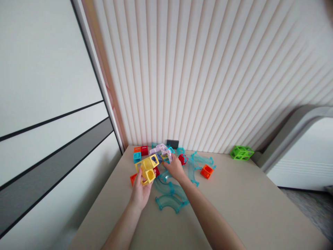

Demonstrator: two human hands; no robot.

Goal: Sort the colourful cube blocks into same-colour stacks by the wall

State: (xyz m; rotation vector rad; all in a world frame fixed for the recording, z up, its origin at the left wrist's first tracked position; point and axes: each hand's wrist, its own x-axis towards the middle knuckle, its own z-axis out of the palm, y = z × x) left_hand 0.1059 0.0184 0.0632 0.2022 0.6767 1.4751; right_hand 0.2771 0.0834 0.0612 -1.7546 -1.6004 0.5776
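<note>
My left hand (142,192) is closed around a joined group of yellow hollow cube blocks (147,165), lifted over the table's left side. My right hand (174,168) reaches into the pile, its fingers curled and partly hidden against several pieces. Just beyond its fingertips are lavender hollow blocks (160,148), and a dark blue block (157,158) shows between them and the yellow group. What the right fingers grip is hard to make out. Beside that hand sits a red block (182,159). Translucent teal track pieces (170,201) lie below and around both hands.
At the back left are a dark red block (144,150) and a blue block (137,157). An orange block (206,171) lies to the right, with green blocks (241,152) farther along the ribbed wall. A black socket (172,143) is at the wall's base.
</note>
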